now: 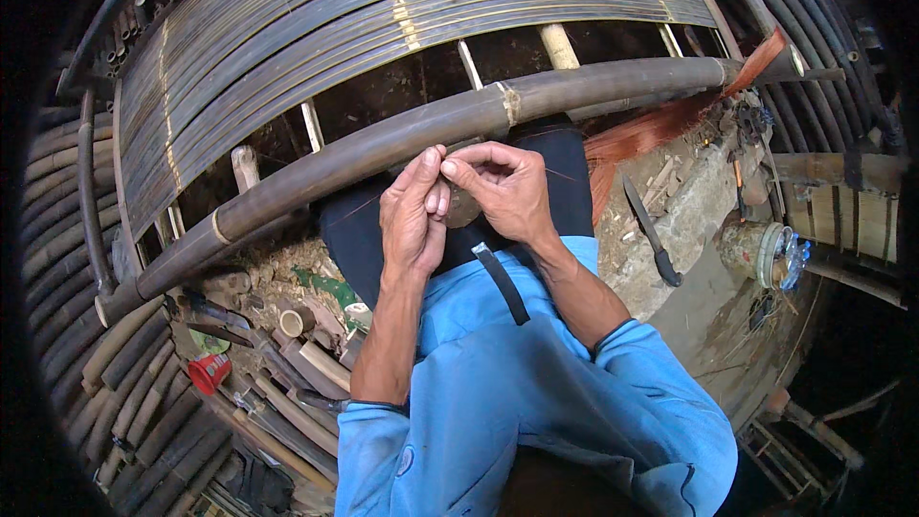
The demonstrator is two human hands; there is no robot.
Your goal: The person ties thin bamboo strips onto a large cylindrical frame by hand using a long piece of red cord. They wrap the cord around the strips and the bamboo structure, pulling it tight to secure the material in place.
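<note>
Close together in front of my lap, both hands are closed in a pinch. My left hand has its thumb pressed to its fingers, and my right hand pinches right beside it. A fine reddish-brown strand runs out from the right hand, and a thin end shows left of the left hand. Just beyond the hands lies a thick bamboo pole. Behind it stretches a panel of dark bamboo slats, tied across with pale bindings. A bundle of reddish fibres hangs at the pole's right end.
On the stone ledge to the right lies a knife with a dark handle. Near it, a clear plastic jar rests on its side. A red cup and cut bamboo pieces lie lower left. Stacked bamboo poles line the left.
</note>
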